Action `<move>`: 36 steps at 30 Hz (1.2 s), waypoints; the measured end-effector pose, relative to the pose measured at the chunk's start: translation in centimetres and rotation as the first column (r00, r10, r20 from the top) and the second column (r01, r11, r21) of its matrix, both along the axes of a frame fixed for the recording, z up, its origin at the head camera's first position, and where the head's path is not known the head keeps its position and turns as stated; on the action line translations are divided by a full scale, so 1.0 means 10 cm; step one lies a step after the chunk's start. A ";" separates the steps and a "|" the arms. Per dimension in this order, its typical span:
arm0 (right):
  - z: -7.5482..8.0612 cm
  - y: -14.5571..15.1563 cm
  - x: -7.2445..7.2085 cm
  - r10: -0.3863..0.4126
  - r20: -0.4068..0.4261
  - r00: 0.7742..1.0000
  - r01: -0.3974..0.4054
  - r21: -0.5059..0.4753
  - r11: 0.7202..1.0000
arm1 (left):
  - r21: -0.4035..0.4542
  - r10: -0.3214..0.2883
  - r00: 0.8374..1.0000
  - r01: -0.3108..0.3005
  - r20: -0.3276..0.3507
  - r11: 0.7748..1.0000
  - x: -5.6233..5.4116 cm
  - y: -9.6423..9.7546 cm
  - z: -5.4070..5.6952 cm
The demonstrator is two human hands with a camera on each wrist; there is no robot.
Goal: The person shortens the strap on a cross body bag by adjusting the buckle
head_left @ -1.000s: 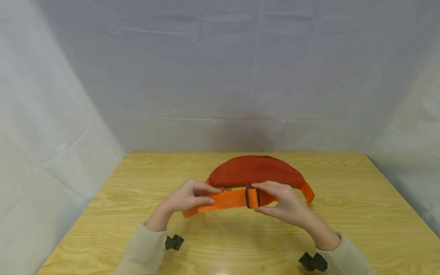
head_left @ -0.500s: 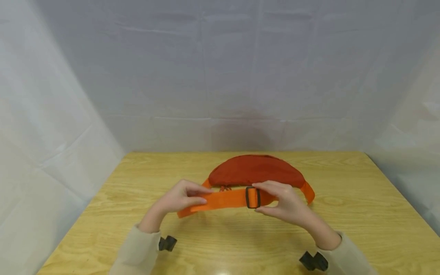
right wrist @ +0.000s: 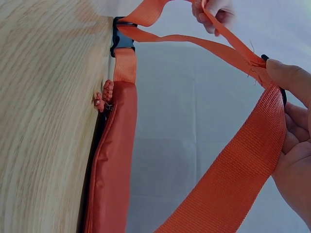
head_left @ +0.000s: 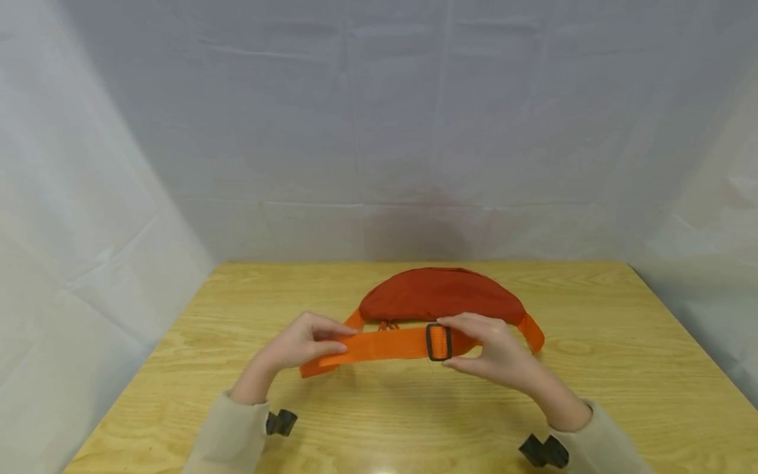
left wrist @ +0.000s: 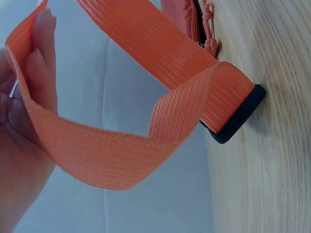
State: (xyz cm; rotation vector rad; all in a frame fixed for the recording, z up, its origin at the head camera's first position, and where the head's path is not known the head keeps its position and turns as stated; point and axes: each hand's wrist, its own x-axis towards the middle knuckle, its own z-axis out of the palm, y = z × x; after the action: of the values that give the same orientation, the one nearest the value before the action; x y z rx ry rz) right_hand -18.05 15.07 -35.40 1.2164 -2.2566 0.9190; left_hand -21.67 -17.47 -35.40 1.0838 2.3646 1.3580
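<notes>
A red waist bag (head_left: 441,293) lies on the table with its orange strap (head_left: 385,345) drawn up in front of it. My left hand (head_left: 302,343) pinches the strap between thumb and fingers, left of the bag's middle. To the right, my right hand (head_left: 494,347) grips the black slide adjuster (head_left: 439,342) by its top and bottom edges. Between the hands the strap runs nearly straight. A slack loop hangs from the left hand in the left wrist view. There, a black buckle (left wrist: 240,114) sits at the table surface; it shows as a side-release buckle (right wrist: 122,36) in the right wrist view.
The wooden table (head_left: 379,421) reaches back to a pale hanging sheet (head_left: 379,131). Similar sheets stand at both sides. Cord zipper pulls (right wrist: 104,97) dangle from the bag's zipper. A black wrist mount (head_left: 281,422) sticks out at each sleeve.
My left hand has moved left, and more strap now spans the gap between the hands. My right hand with the adjuster has shifted only slightly right. The bag lies almost unchanged.
</notes>
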 end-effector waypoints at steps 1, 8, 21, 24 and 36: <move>0.00 0.00 0.00 0.000 0.001 1.000 0.000 0.003 1.000 | 0.001 0.004 1.000 -0.004 0.005 1.000 0.00 0.00 0.00; 0.00 0.00 0.01 -0.001 0.007 1.000 0.001 0.010 1.000 | -0.013 0.018 1.000 -0.018 0.023 1.000 0.01 -0.02 0.01; 0.00 -0.02 -0.02 -0.017 0.006 1.000 0.017 0.012 1.000 | -0.144 0.081 0.995 -0.089 -0.062 0.985 0.00 0.07 -0.04; -0.01 -0.02 -0.02 -0.021 -0.002 1.000 0.021 0.013 1.000 | -0.153 0.087 0.995 -0.094 -0.051 0.984 0.01 0.08 -0.05; -0.01 -0.03 -0.03 -0.020 -0.001 1.000 0.020 -0.002 1.000 | -0.150 0.094 0.991 -0.108 -0.094 0.983 0.01 0.14 -0.13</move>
State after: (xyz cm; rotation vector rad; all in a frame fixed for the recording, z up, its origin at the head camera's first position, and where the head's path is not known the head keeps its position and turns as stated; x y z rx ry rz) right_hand -18.39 14.75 -35.47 1.1906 -2.2623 0.9128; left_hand -21.54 -16.05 -36.70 1.0112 2.5714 1.1556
